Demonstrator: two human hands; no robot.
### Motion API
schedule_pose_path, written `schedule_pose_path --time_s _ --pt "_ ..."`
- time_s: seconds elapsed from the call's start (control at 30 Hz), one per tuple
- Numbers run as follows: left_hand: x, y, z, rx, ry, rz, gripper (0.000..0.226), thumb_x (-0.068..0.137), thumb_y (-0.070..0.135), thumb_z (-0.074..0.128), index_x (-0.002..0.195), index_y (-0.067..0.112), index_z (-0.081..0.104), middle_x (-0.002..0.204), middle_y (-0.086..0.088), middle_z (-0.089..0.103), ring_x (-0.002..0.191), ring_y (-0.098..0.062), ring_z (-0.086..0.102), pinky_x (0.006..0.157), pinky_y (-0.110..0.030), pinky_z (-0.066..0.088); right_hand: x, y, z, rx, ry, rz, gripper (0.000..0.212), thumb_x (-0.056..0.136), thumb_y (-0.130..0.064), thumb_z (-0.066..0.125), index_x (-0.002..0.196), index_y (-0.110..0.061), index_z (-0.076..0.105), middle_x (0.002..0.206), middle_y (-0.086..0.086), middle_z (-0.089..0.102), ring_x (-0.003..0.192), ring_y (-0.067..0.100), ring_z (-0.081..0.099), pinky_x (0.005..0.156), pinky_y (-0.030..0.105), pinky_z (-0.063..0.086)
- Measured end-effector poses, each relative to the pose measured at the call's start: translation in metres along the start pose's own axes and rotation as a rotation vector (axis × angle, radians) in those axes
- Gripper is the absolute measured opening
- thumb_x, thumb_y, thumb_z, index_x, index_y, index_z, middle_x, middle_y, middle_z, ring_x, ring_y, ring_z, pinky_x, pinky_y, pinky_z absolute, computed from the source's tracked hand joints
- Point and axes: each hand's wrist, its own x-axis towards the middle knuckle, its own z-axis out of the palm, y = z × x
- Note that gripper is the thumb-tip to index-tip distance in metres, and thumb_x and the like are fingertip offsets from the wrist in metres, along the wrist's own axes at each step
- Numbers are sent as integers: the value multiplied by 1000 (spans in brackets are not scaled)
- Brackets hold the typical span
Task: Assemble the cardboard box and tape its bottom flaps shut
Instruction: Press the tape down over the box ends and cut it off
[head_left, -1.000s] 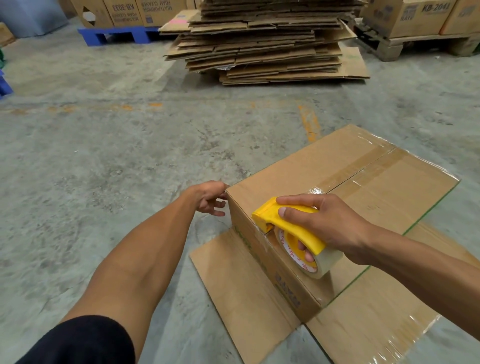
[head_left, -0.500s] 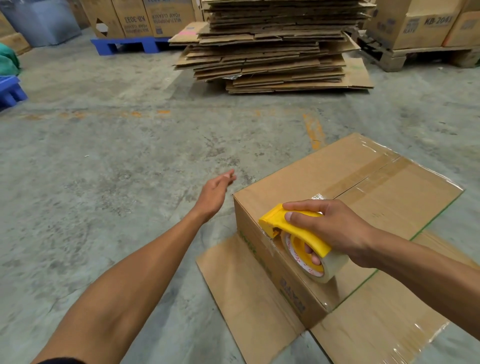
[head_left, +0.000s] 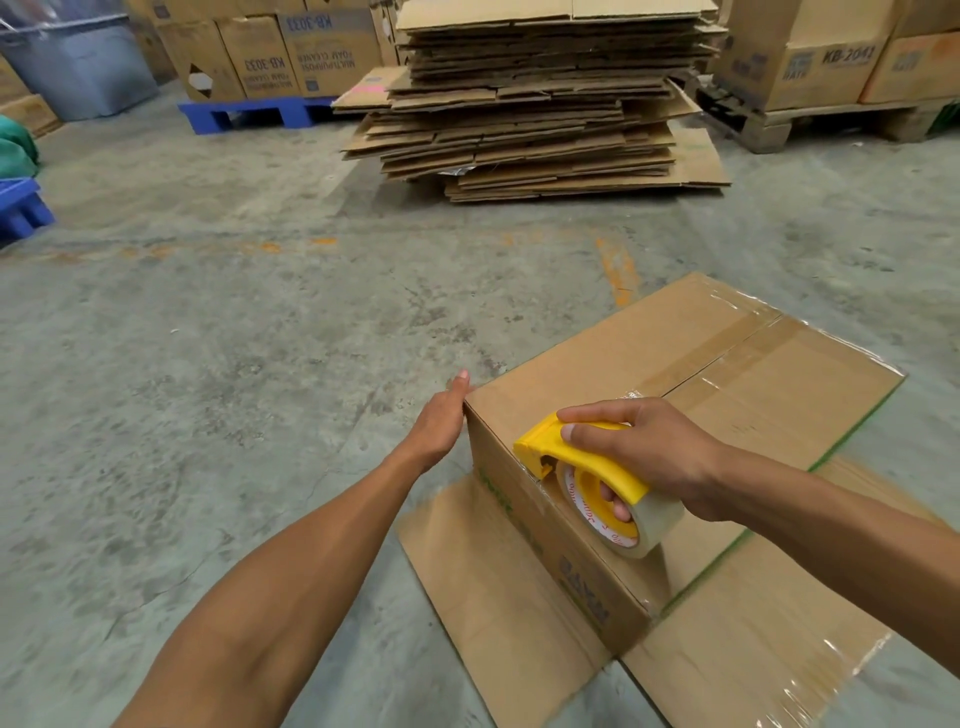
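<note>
A brown cardboard box (head_left: 623, 364) stands upside down on the concrete floor, its bottom flaps folded shut on top with clear tape along the centre seam. Its lower flaps (head_left: 493, 582) lie spread flat on the floor. My right hand (head_left: 649, 447) grips a yellow tape dispenser (head_left: 587, 467) with a clear tape roll, pressed at the box's near top edge where the seam ends. My left hand (head_left: 436, 421) lies flat, fingers together, against the box's left side near the top corner.
A tall stack of flattened cartons (head_left: 535, 104) sits a few steps ahead. Printed boxes rest on a blue pallet (head_left: 249, 111) at the back left and on a wooden pallet (head_left: 810, 117) at the back right. A grey bin (head_left: 78, 67) is far left.
My left hand let go of the box corner, swung up and out, then came back flat against the box's left side. The dispenser stayed at the near edge.
</note>
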Motion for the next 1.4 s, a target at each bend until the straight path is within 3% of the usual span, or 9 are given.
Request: schedule_pose_path --time_s 0.1,0.2,0.53,0.7,0.9,1.07,1.17,1.27,1.4 --pt "-10 11 3 289 109 334 52 104 36 21 144 16 47 151 3 43 143 -9 32 114 -19 20 0 0 1 -2 -1 4 26 92 -25 69 118 -23 68 63 23 61 33 24 50 42 26 49" --pt "-12 19 5 593 -87 543 54 102 29 16 150 14 36 155 6 33 145 -3 22 120 -22 12 -2 -1 3 -9 9 17 26 92 -24 69 118 -21 68 55 17 58 31 23 49 40 24 47" --pt "-3 1 -7 842 -287 623 52 105 28 15 156 20 20 162 9 17 149 -2 9 123 -30 10 -26 13 5 -2 55 44 30 94 -20 66 123 -17 64 53 19 58 31 23 49 38 25 46" --pt "-3 1 -6 867 -273 660 52 104 27 17 156 23 17 161 10 16 150 -5 10 123 -37 0 -81 38 -18 -74 34 56 24 93 -21 67 117 -21 68 83 41 66 37 24 50 40 26 46" --pt "-2 3 -8 923 -280 680 55 102 35 12 156 24 13 161 10 13 150 -4 8 122 -39 -6 -125 52 -38 -11 45 70 23 91 -22 67 112 -29 72 63 22 65 38 25 51 38 27 47" --pt "-5 13 -5 1002 -269 658 59 99 42 5 155 25 11 159 12 11 148 -1 4 120 -35 -14 -122 63 -35 -161 140 51 19 87 -32 72 106 -34 76 84 4 76 57 13 69 51 29 56" --pt "-8 16 -2 1057 -268 625 64 97 46 1 156 23 9 159 12 7 148 -3 1 121 -38 -12 -122 67 -31 -135 160 65 18 87 -28 73 106 -30 76 100 24 74 91 53 66 71 55 57" --pt "-9 14 -3 1049 -283 601 63 98 46 2 156 24 8 161 11 7 149 -4 0 122 -39 -9 -121 67 -32 -125 158 72 21 88 -26 72 108 -27 75 96 23 73 81 52 66 71 59 55" --pt "-8 13 -5 1037 -289 589 62 98 45 3 156 25 9 162 12 8 149 -3 0 122 -39 -6 -121 66 -33 -120 148 83 23 87 -28 73 110 -29 75 70 3 76 54 27 67 52 39 58"
